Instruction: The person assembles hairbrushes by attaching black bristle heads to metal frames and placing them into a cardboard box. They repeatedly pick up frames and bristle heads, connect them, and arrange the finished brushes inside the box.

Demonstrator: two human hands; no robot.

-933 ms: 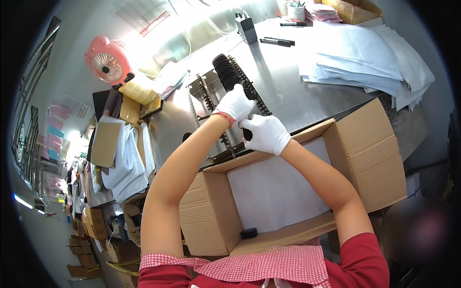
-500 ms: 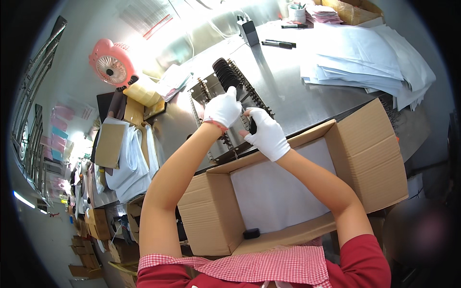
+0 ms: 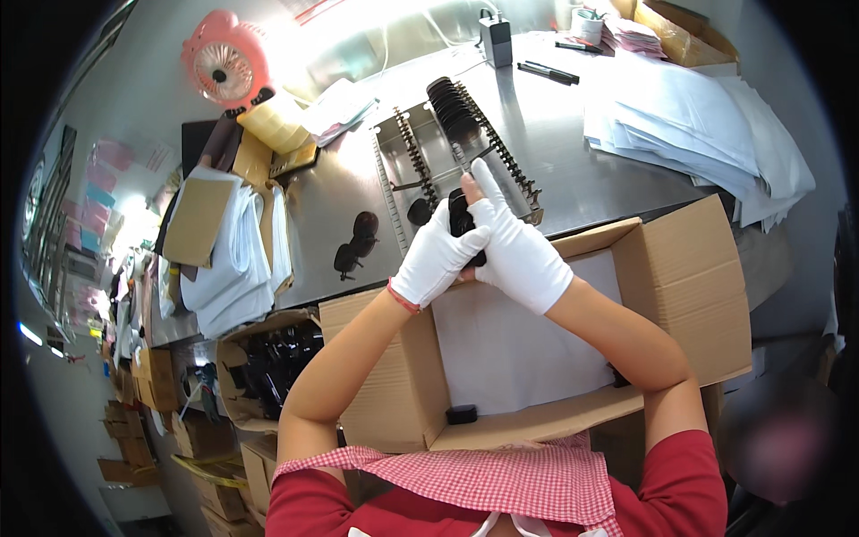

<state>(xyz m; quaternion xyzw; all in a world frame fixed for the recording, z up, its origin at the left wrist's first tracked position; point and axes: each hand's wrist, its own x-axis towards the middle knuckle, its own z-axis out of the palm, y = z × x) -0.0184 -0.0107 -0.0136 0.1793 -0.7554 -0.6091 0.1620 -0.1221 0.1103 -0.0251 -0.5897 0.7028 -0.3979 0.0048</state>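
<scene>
Workshop: steel bench (image 3: 573,179), cardboard box (image 3: 693,291)

From the person's head, one fisheye view looks down, close above left hand (image 3: 436,259) and right hand (image 3: 526,251), toward the bench (image 3: 573,179).

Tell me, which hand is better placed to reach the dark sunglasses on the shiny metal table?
Probably the left white-gloved hand: the dark-lensed sunglasses lie to its left, and the right white-gloved hand would likely have to cross it. Both hands, though, hold a black object.

white-gloved left hand (image 3: 437,261), white-gloved right hand (image 3: 523,251), black piece (image 3: 460,213), brown box (image 3: 691,277), red-and-white checked apron (image 3: 501,483), pink fan (image 3: 224,64)
</scene>
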